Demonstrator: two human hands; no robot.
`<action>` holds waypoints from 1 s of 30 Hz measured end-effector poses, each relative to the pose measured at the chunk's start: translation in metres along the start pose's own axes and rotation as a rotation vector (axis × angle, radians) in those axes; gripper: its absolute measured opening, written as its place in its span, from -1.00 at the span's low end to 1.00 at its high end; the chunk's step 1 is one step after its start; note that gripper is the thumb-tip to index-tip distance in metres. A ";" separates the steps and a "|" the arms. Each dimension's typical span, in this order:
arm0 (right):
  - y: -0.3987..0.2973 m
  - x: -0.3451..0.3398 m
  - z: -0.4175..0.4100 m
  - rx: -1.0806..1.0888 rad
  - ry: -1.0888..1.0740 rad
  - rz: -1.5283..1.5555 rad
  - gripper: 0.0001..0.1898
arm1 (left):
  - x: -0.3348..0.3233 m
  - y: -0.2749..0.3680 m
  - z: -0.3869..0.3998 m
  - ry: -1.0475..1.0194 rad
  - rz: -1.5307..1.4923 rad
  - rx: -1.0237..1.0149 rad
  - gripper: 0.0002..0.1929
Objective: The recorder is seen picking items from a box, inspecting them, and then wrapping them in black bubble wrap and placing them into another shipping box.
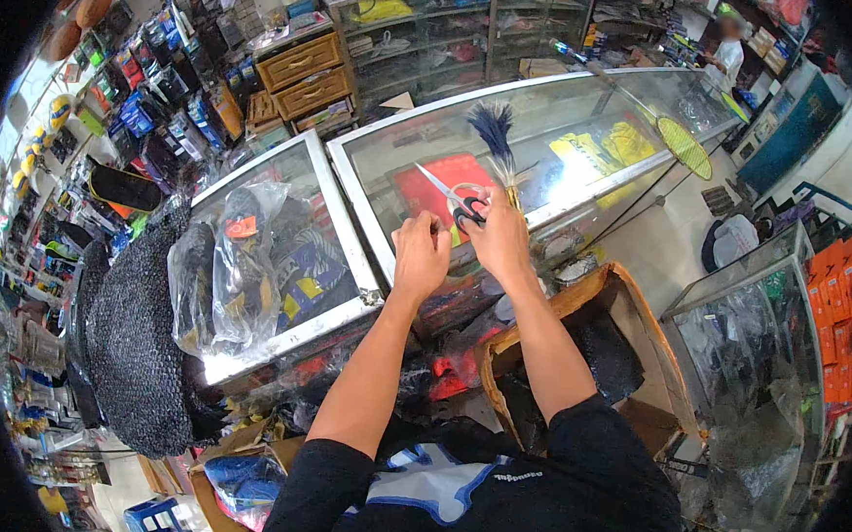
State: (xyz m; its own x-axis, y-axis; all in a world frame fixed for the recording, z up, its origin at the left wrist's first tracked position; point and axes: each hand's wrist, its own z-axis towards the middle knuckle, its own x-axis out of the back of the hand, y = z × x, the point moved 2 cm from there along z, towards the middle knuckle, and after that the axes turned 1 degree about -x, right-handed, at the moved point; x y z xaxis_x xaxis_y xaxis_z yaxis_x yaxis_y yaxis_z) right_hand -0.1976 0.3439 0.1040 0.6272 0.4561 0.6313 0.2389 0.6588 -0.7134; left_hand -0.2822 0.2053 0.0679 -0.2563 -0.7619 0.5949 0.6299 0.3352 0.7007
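Observation:
My right hand (pixel 502 238) grips a pair of scissors (pixel 466 213) by the handles. Their blades point up and to the left above the glass counter (pixel 397 143). Close to the scissors, my left hand (pixel 421 255) is curled, thumb against bent fingers; whether something thin is pinched there is hidden. Beyond the right hand, a tuft of dark blue and white feathers or bristles (pixel 494 127) rises from a gold-coloured base, partly covered by the hand. A flat red item (pixel 431 182) shows behind the blades, on or under the glass.
Plastic-wrapped goods (pixel 246 270) lie on the left counter, beside a roll of black bubble wrap (pixel 136 336). An open cardboard box (pixel 614 292) stands near my right arm. A yellow-strung racket (pixel 685 149) lies across the far counter. Another person (pixel 728 54) is at the far right.

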 end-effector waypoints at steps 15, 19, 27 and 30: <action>-0.001 0.012 -0.008 -0.115 -0.046 -0.009 -0.38 | -0.007 0.009 0.000 0.054 0.281 0.083 -0.75; -0.007 0.018 -0.019 -0.017 0.040 0.003 -0.41 | -0.006 0.005 0.001 0.065 0.293 0.054 -0.73; -0.003 0.001 -0.076 -0.202 -0.141 0.447 -0.63 | 0.000 0.000 0.000 0.094 0.064 0.050 -0.82; -0.004 -0.013 -0.093 -0.172 -0.146 0.630 -0.60 | 0.000 -0.004 0.000 0.095 -0.013 0.060 -0.81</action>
State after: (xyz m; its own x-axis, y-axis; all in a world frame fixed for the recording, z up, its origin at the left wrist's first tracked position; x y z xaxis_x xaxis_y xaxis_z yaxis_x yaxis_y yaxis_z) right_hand -0.1382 0.2800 0.0703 0.5814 0.8069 0.1043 -0.0177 0.1408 -0.9899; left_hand -0.2849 0.2040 0.0655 -0.1915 -0.8144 0.5478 0.5815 0.3555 0.7318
